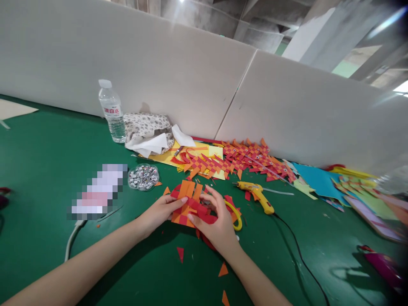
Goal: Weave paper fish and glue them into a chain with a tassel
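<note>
Between my hands is a piece of woven paper strips (188, 189), orange and red, with loose orange strip ends standing up at its far side. My left hand (156, 214) pinches its left edge, thumb on top. My right hand (219, 225) has its thumb on the near right part and its fingers curled round the right side, where a red strip bends up. A yellow loop handle (238, 219) shows behind my right hand; the rest of it is hidden. Red and orange scraps (180, 254) lie under and near my hands.
A yellow glue gun (256, 193) with a black cord lies to the right. Finished woven paper fish (248, 155) are piled at the back. A round box of googly eyes (143, 176), a water bottle (111, 112) and a blurred-out phone-like object (98, 191) are leftward.
</note>
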A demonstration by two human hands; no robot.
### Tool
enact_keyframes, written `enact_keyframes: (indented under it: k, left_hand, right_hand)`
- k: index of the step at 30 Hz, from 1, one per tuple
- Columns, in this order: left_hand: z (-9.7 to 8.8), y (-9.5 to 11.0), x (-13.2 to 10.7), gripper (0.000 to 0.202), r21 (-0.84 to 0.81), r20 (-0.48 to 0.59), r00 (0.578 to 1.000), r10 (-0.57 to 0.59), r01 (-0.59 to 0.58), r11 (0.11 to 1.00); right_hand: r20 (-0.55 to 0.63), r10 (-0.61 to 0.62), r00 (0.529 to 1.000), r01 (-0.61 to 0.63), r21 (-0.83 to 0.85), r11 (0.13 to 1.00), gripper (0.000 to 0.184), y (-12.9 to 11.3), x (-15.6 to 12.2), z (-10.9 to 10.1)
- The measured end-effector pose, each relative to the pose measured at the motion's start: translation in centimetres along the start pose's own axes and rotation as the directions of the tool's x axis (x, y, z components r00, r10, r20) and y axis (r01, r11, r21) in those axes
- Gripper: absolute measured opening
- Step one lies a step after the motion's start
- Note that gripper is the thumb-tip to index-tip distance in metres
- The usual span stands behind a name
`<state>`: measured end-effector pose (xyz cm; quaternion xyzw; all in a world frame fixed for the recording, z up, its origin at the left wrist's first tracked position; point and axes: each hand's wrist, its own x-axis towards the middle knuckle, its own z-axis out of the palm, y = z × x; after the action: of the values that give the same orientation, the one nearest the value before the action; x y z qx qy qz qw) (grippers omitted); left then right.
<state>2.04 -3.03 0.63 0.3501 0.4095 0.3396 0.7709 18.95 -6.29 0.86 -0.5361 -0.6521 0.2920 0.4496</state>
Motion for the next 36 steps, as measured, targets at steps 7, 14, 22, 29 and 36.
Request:
enact_keyframes:
  k: [7, 14, 22, 29, 36]
  left_hand:
    - [0.0, 0.0, -0.4, 0.034, 0.238, 0.124, 0.992, 0.038, -0.067, 0.969]
    - [-0.1, 0.0, -0.5, 0.029, 0.360, 0.196, 0.978, 0.064, -0.133, 0.923]
    - [-0.7, -0.6, 0.0, 0.035, 0.309, 0.272, 0.958, 0.095, -0.181, 0.934]
    - [-0.3, -0.8, 0.0, 0.021, 0.357, 0.236, 0.967, 0.094, -0.176, 0.917]
    - [-0.2, -0.9, 0.2, 0.021, 0.350, 0.053, 0.973, 0.226, -0.230, 0.908]
  right_hand:
    - [-0.016, 0.125, 0.992, -0.121, 0.159, 0.980, 0.058, -0.2, 0.4, -0.3]
    - [0.044, 0.217, 0.975, -0.221, 0.274, 0.936, 0.037, 0.6, 0.5, -0.2]
    - [-0.004, 0.229, 0.973, -0.214, 0.339, 0.916, 0.032, 0.6, 0.4, -0.3]
    - [-0.108, 0.163, 0.981, -0.128, 0.273, 0.953, 0.021, 0.5, 0.2, -0.1]
    - [-0.322, -0.048, 0.946, 0.109, 0.175, 0.979, 0.037, -0.2, -0.2, 0.2]
